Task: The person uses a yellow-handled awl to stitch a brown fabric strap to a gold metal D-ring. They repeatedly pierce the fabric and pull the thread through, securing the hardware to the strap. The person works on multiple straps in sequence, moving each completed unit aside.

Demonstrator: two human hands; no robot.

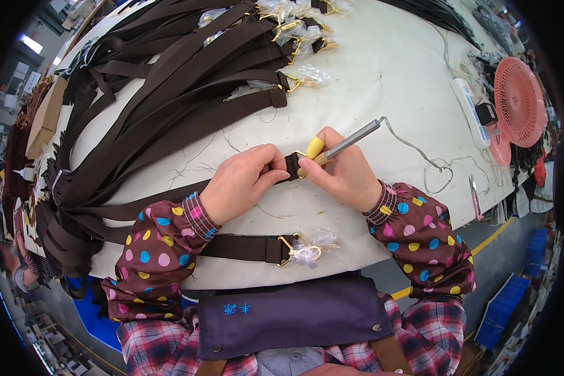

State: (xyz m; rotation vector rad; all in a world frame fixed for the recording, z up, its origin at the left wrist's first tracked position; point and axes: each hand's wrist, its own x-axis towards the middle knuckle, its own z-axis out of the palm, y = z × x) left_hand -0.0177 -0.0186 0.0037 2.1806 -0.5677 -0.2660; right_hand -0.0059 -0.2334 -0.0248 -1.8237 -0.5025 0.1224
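My left hand (239, 183) is closed on a dark brown webbing strap (292, 165) near its folded end, where a gold metal ring (301, 153) shows. In my right hand (346, 178) is a corded pen-shaped tool (356, 136) with a silver barrel, slanting up to the right. A yellow finger cover (316, 148) sits on a finger of that hand. The right fingertips meet the strap end, so the tool's tip is hidden. Nearer me lies a second strap (244, 247), its gold clasp (286, 249) partly wrapped in clear plastic.
Many dark brown straps (188, 69) spread over the left and far side of the white table (382, 81). At the right are a pink fan (517, 94), a white power strip (470, 113) and thread snips (475, 197). The tool's grey cord (420, 158) runs across the tabletop.
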